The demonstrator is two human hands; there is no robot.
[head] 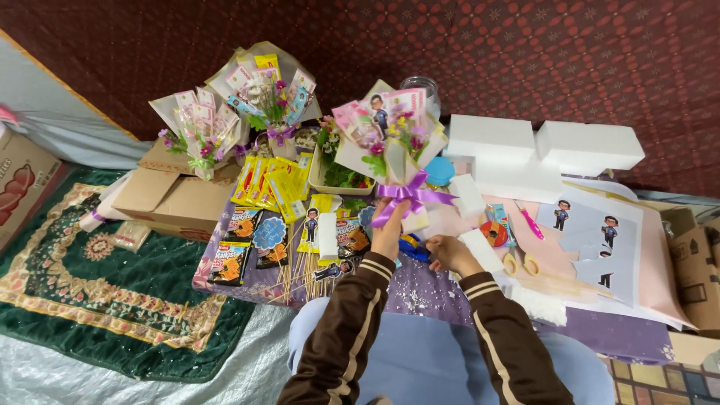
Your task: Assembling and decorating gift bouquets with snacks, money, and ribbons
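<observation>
Your left hand [390, 234] is clamped around the base of the wrapped snack bouquet [390, 139], just under the purple ribbon bow [409, 196]. You hold it upright at the middle of the frame, so the flowers, cards and paper cone fan away from you and the bow faces you where you can see it. The grip sits low on the stem, which leaves the wrapping uncrushed. The left forearm, in a brown sleeve with cream stripes, rises from the bottom centre and the wrist bends up to carry the load.

Your right hand [448, 253] rests just right of the left, low over the purple-covered bench [420, 289], fingers curled together. It seems to pinch something small near a blue item [411, 246], though the view is too coarse to say what or whether it truly grips.

Two finished bouquets [240, 112] stand propped at the upper left on flattened cardboard boxes [169, 196], out of the working area. Yellow snack packets [270, 180] and wooden skewers [296, 274] lie left of your hands within reach. White foam blocks [540, 150] are stacked at the upper right, with scissors [520, 262] and a sheet of cartoon figure cutouts [600, 240] at the right.
</observation>
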